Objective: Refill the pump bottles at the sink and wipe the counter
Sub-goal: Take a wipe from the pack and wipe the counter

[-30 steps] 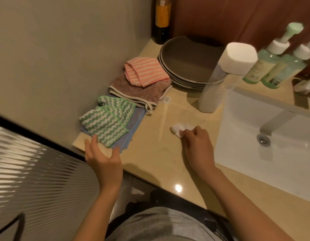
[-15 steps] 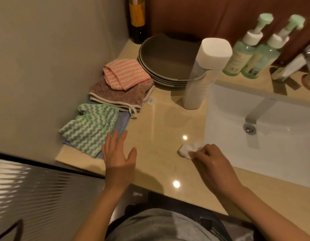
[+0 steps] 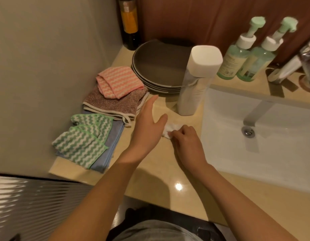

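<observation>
Green pump bottles [image 3: 233, 58] [image 3: 258, 61] number 2, hands [image 3: 147, 126] [image 3: 185, 141] 2, wad [image 3: 171, 128] 1.

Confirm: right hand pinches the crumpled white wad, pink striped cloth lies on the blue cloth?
No. Head view: the pink striped cloth lies on the folded brown towel. The right hand does pinch the crumpled white wad.

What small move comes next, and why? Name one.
Probably sweep the wad across the counter: the right hand pinches it down on the surface, while the left hand hovers open beside it, holding nothing.
</observation>
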